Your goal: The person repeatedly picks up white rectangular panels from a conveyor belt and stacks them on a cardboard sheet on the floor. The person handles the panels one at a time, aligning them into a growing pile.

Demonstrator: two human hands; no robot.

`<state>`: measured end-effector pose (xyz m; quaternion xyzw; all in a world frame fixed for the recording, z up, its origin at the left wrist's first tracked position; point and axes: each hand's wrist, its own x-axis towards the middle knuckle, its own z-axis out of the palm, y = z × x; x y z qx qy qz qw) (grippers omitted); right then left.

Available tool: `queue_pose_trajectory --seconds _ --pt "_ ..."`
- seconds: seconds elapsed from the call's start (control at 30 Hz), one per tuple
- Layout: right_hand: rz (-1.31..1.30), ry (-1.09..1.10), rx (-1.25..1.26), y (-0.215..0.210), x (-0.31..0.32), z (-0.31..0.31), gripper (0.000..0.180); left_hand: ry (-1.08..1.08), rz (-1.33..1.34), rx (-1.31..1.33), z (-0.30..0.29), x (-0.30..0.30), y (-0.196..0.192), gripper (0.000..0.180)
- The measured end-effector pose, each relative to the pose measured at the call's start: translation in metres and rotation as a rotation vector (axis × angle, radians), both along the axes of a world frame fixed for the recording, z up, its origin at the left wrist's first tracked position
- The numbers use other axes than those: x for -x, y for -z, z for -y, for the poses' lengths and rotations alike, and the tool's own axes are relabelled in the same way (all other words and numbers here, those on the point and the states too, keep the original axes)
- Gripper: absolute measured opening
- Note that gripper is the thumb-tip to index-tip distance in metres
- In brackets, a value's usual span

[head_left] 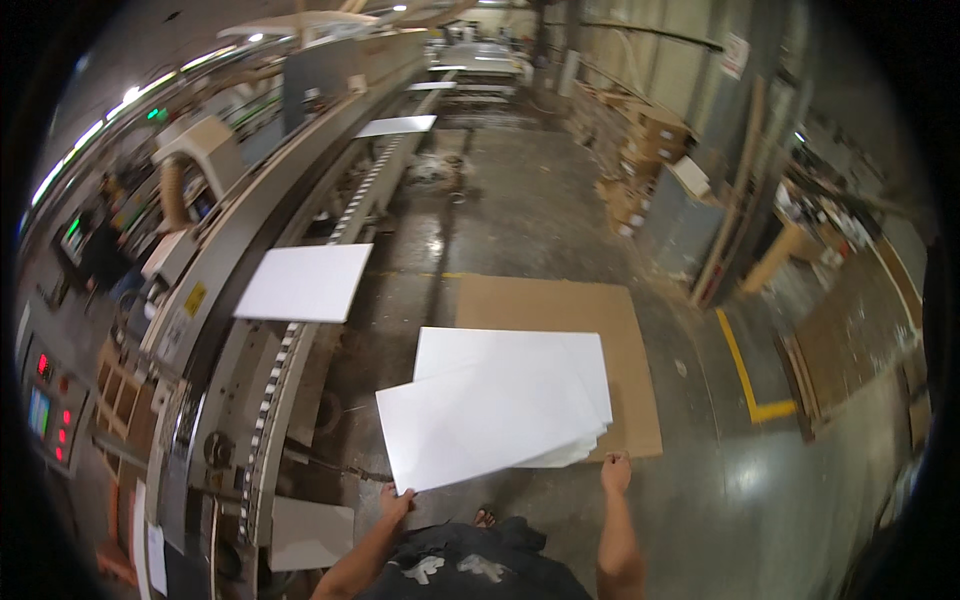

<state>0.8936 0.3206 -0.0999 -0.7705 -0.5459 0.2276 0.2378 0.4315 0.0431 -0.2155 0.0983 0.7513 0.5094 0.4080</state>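
A white rectangular panel (480, 415) lies askew on top of a stack of white panels (500, 350), its near left corner jutting out toward me. My left hand (397, 500) pinches that corner, thumb on the upper face. Just beyond the stack's near right corner is my right hand (617, 472), fingers curled together; whether anything is between them is too small to make out. Beneath the stack, a brown cardboard sheet (625, 370) shows along the far and right sides.
On my left runs a long machine with a conveyor track (272, 385), carrying a white panel (305, 283) and another panel (397, 126) farther off. A control panel (52, 400) has lit red displays. Cardboard boxes (650, 140) and leaning boards (850, 330) stand right.
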Motion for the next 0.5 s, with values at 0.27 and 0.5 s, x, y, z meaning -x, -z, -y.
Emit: queue_pose_trajectory --seconds 0.27,0.5 --pt "0.098 -0.286 0.313 0.003 0.126 0.003 0.068 -0.29 0.083 0.046 0.162 0.013 -0.092 0.038" --pt "-0.421 -0.279 0.177 0.09 0.182 0.107 0.056 -0.412 -0.438 0.037 0.257 0.048 -0.188 0.036"
